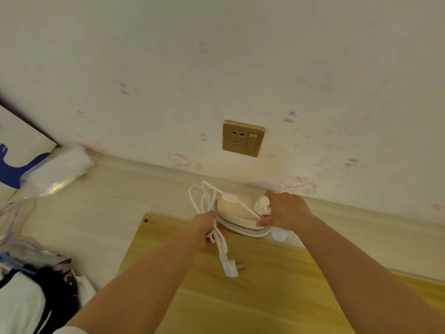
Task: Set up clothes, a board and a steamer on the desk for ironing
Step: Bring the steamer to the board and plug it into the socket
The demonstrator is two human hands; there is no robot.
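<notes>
— Two hands on it, both busy. The steamer (240,214) sits at the far edge of the board (240,285), close under the wall (216,56), with its flat side down.

— Which way does it lie?

— Long axis runs along the wall, more or less left to right. The round knob (264,203) is at its right end. The right hand (286,210) curls round that end, thumb and fingers pinching the white cord (212,208) where it crosses the top.

— And the other hand?

— The left hand (204,224) grips a bunch of cord loops at the steamer's left side. The plug (231,267) dangles below it, over the board, prongs pointing right.

— Anything in the way?

— The socket (243,138) is on the wall straight above the steamer, nothing plugged in. A clear plastic packet (57,169) lies at the desk's (96,213) far left, against the wall. Clothes (31,292) are heaped at the near left edge, well apart from the board. Something white (279,235) peeks out under the right wrist; I cannot tell what.
</notes>
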